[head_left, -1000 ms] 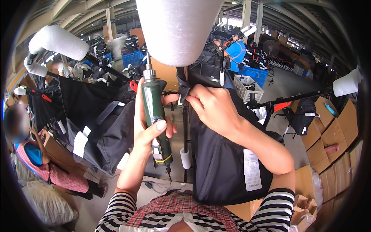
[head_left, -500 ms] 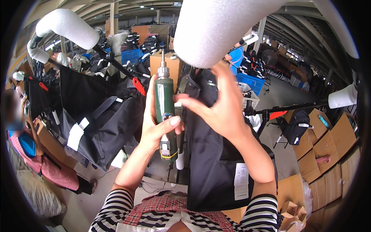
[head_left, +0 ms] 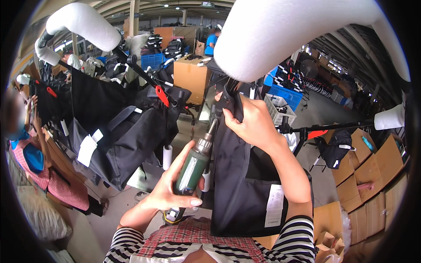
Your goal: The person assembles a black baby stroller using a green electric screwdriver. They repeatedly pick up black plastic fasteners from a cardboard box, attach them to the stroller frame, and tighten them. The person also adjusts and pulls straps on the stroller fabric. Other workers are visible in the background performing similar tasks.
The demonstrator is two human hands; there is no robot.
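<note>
My left hand point(head_left: 170, 186) is wrapped round a dark green electric screwdriver point(head_left: 193, 170), which tilts up and to the right. Its bit end meets or nearly touches a black frame joint point(head_left: 230, 100); exact contact is hard to make out. My right hand point(head_left: 256, 125) is closed on that joint from the right side, thumb toward the bit. Below it hangs a black fabric panel point(head_left: 232, 175) with a white printed label point(head_left: 274, 206). Above both hands arches a handlebar in a thick white foam sleeve point(head_left: 272, 39). Any screw at the bit's tip is hidden.
Left stands a similar black fabric frame point(head_left: 127, 144) with a red lever point(head_left: 162, 95) and foam-wrapped bar point(head_left: 83, 26). A person point(head_left: 48, 166) is at far left. Ahead is a cardboard box point(head_left: 191, 79); a white crate point(head_left: 280, 109) and open cartons point(head_left: 368, 162) lie right.
The screwdriver has come down toward me and tilted right, its bit now at the joint. My right hand, open and moving before, has closed on the joint.
</note>
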